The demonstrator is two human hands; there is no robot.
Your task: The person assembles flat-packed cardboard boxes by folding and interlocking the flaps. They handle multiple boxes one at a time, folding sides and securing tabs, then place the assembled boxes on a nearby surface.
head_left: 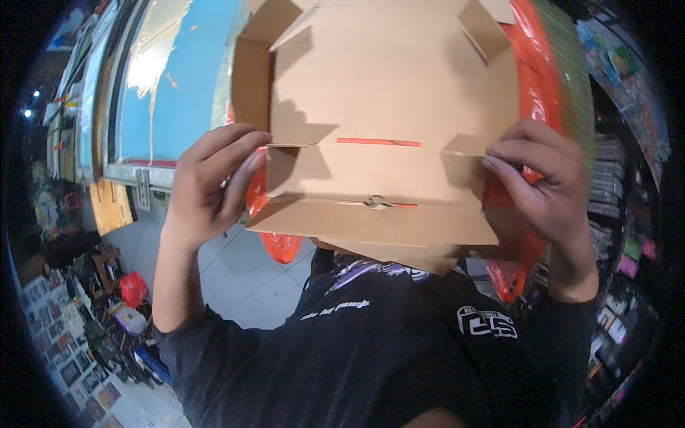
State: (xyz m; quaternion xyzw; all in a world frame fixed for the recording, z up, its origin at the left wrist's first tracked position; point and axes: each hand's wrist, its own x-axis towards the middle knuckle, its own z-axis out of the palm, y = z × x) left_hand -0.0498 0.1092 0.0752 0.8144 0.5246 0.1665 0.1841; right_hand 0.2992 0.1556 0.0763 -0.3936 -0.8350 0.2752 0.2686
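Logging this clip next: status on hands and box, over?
Left hand and right hand pinching opposite sides of the cardboard box. Box open, near flap extending toward wearer. Red plastic showing past both sides, neither hand blocked.

A dull green table with a smooth surface [575,78] shows as a narrow strip at the right. Glossy red plastic sheeting [541,78] lies on it, with ends hanging down toward the person. An open brown cardboard box [385,93] sits over the sheeting, which shows along both its sides.
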